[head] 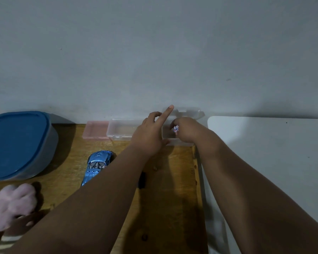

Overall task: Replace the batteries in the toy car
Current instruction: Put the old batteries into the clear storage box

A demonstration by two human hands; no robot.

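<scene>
Reaching into the clear plastic box [178,143] at centre frame, the right hand [186,130] pinches a small red-white-blue object [175,128]; the left hand [147,133] props the lid [189,111] with a straight index finger. The blue metallic toy car [96,166] lies lower-left, nearer the left hand, long axis running up-frame.
</scene>
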